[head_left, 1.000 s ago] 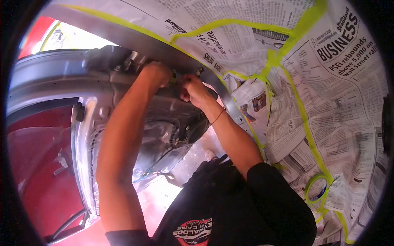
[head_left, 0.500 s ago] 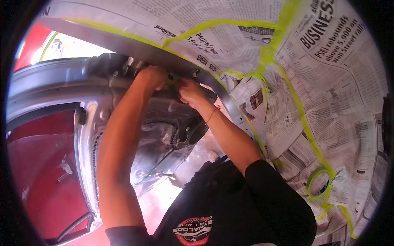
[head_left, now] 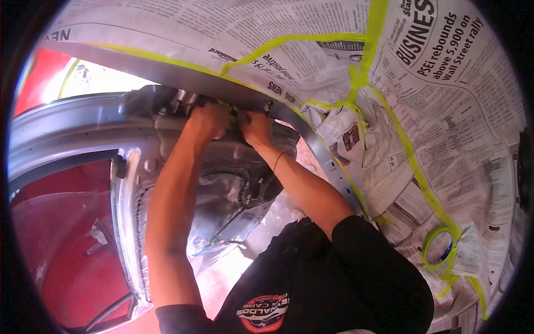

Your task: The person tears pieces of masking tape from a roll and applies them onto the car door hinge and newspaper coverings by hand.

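Near the top edge of a grey car door, my left hand is closed beside the gap between door and body frame. My right hand is just to its right, fingers bent and pressed together. Between the two hands shows a small piece of yellow-green tape, whose ends are hidden by the fingers. Exactly what each hand grips is too small and shaded to make out. A dark mirror part sits on the door left of my left hand.
Newspaper held by yellow-green tape covers the car body above and to the right. A tape roll hangs against it at the lower right. The door's window opening lies at the left, with wires low on the door.
The view has shifted, so the door appears lower and the newspaper further left. Both hands stay close together by the gap; the right hand's fingers now point more upward.
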`<state>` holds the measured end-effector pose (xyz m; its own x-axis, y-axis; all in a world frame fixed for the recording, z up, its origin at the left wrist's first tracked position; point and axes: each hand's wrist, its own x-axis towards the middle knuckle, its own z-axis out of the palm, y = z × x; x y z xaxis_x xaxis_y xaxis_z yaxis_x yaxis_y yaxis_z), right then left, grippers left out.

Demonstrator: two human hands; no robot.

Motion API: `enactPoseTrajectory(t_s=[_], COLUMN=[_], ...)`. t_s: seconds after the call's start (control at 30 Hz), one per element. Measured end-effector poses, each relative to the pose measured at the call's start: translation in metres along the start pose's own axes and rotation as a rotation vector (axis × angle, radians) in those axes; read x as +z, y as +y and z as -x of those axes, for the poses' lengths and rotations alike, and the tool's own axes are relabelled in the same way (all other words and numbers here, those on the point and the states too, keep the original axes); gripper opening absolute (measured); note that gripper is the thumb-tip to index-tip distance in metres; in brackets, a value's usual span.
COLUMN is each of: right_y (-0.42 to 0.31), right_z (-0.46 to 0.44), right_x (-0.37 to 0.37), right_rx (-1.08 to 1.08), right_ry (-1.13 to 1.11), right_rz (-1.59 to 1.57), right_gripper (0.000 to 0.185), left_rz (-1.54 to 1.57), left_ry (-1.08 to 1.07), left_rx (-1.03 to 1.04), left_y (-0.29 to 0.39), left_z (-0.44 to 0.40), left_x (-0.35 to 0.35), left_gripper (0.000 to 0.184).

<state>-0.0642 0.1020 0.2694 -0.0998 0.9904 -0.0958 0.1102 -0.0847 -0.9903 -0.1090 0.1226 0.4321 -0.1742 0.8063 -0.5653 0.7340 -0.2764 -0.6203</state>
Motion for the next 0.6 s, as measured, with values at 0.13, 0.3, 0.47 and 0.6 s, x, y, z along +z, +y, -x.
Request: enactPoseTrajectory(t_s=[0.13,0.3,0.47,0.6], right_y=[-0.009,-0.013,0.012,0.048], right_z=[0.000,-0.007,0.017,0.060], right_x=[-0.007,-0.021,-0.031,-0.064], right_rx=[-0.010,-0.070,0.220,-0.719], right_ry=[-0.199,-0.240,-0.254,0.287], right_rz=[0.099,0.212,-0.018,0.123], right_gripper=[0.029,0.029,0.026,0.036], left_rz=[0.004,-0.063,-0.075,0.350], left_ry=[0.028,0.226,0.429,0.589], left_rx=[0.043,0.033,0.086,0.353], left_y=[0.001,0.010,0.030,0.095], left_z=[-0.004,0.000,0.053,0.109], left_x=[0.008,0.010,-0.011,0.007], left_gripper=[0.021,0.018,0.017,0.025])
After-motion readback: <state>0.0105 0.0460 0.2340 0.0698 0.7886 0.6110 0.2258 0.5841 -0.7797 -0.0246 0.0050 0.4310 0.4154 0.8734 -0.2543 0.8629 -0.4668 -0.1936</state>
